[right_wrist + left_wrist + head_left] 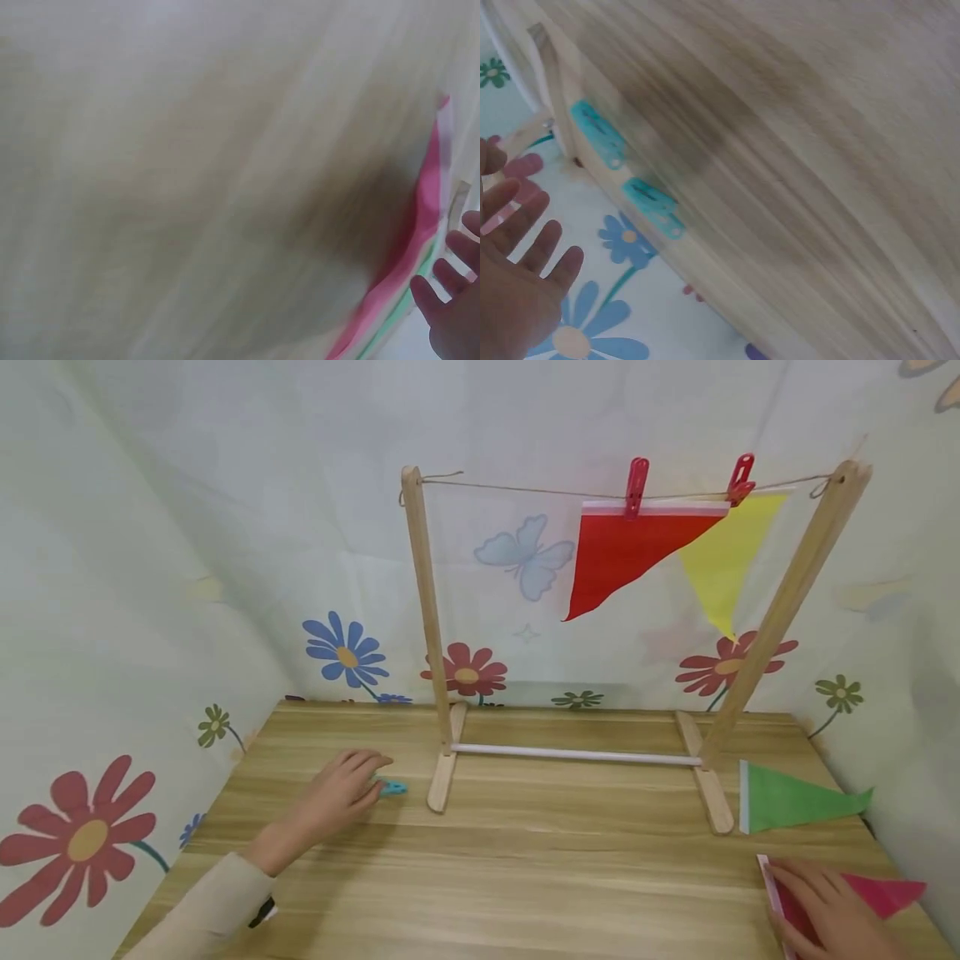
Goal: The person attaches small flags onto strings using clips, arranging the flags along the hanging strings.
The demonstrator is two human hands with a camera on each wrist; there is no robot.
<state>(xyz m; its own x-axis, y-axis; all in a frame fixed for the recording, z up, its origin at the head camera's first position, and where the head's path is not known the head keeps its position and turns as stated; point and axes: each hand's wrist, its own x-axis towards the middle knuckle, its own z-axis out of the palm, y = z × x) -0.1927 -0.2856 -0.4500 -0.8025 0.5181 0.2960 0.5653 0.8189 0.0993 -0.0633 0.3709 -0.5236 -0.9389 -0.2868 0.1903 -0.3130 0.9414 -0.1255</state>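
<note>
My left hand (339, 795) hovers at the left of the table by the teal clothespins. In the left wrist view its fingers (526, 225) are spread with nothing held, and two clothespins (598, 135) lie side by side on the wood. The head view shows one teal clothespin (392, 787) past the fingertips. At the lower right, my right hand (828, 914) is over a pink pennant (885, 893) with a pale top band, hiding its middle. The right wrist view shows that hand's fingers (450, 277) extended; whether they touch the cloth I cannot tell.
A wooden stand (427, 602) with a string (517, 487) rises at the back. Red clothespins (637, 487) hold a red pennant (637, 547) and a yellow pennant (731, 552) on it. One green pennant (795, 802) lies at right. Flowered fabric (150, 568) surrounds the table (525, 860).
</note>
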